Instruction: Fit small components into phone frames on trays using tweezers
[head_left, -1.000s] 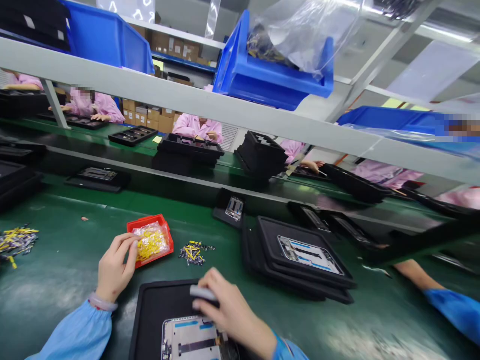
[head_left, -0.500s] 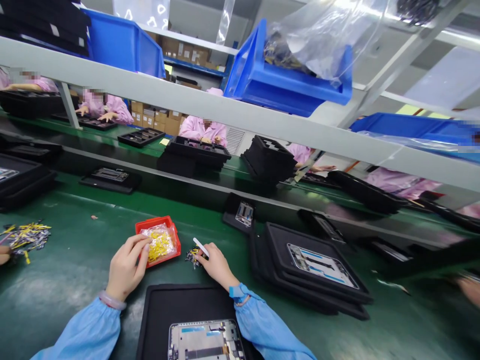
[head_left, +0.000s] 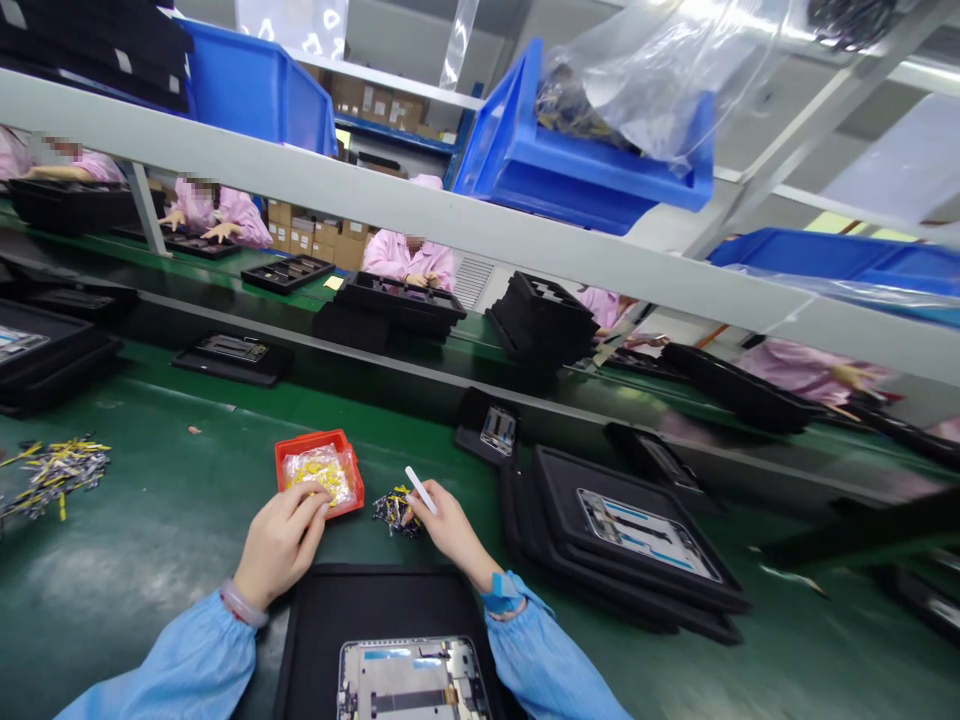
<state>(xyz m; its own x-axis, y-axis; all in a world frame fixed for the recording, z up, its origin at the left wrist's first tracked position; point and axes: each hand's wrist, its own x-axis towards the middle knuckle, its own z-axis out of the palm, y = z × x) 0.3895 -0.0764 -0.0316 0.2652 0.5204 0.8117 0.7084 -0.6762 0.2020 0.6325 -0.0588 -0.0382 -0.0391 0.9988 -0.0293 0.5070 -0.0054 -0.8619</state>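
Observation:
My left hand [head_left: 283, 540] is at the near edge of a small red box [head_left: 283, 465], its fingers closed together over the contents. Whatever they may pinch is hidden. Inside the box lies a clear plastic bag with small yellow parts [head_left: 324, 478]. My right hand [head_left: 453, 532] grips a slim white stick [head_left: 421, 491] that points up and left. Its fingertips are by a small pile of dark and yellow flex strips [head_left: 390, 508]. Below both hands, a black tray [head_left: 375, 600] holds a silver device frame [head_left: 409, 675] with blue strips, partly cut off by the picture edge.
Stacked black trays [head_left: 615, 590] with another device frame [head_left: 649, 535] stand to the right. A larger pile of yellow and grey strips [head_left: 64, 470] lies left. Blue bins [head_left: 570, 180] sit on the overhead white shelf [head_left: 420, 205]. People in pink work across the bench.
My left hand has moved right and slightly down along the red box. The right hand, with the stick, has shifted a little right. The hand at the far left edge is gone.

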